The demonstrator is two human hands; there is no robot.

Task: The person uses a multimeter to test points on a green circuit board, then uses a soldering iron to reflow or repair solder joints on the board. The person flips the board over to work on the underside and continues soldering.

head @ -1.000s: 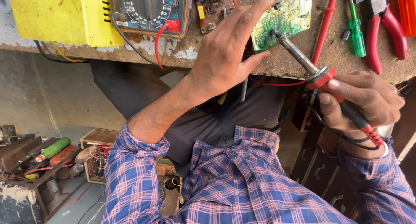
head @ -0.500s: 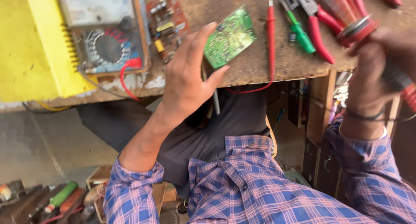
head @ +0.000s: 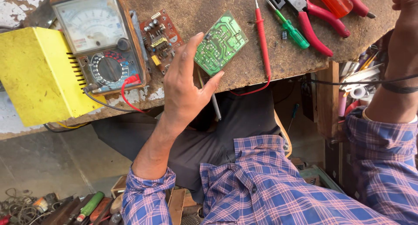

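While the left hand (head: pixel 185 88) grips the green circuit board (head: pixel 220 43) between thumb and fingers, the board sits tilted above the near edge of the rough brown workbench (head: pixel 196 9), its lower corner overhanging that edge. Just left of the hand lies a smaller brown circuit board (head: pixel 160 35), touching the side of the analog multimeter (head: pixel 100 42), which in turn leans against a yellow metal box (head: pixel 37 75). A red probe (head: pixel 261 33) lies just right of the green board, its lead looping over the bench edge. Farther right come a green screwdriver (head: pixel 291 27) and red-handled pliers (head: pixel 311 18), leaving a bare strip of benchtop between probe and screwdriver. Below the bench edge the space is open down to the person's lap.

The right hand (head: pixel 407 1) is cut off by the upper right corner; only its wrist and part of the palm show, so whether it grasps anything cannot be told. A black cable (head: pixel 348 82) crosses in front of that forearm. An orange handle (head: pixel 335 1) is cropped at the top edge. The clutter of tools at the lower left is too small to make out.
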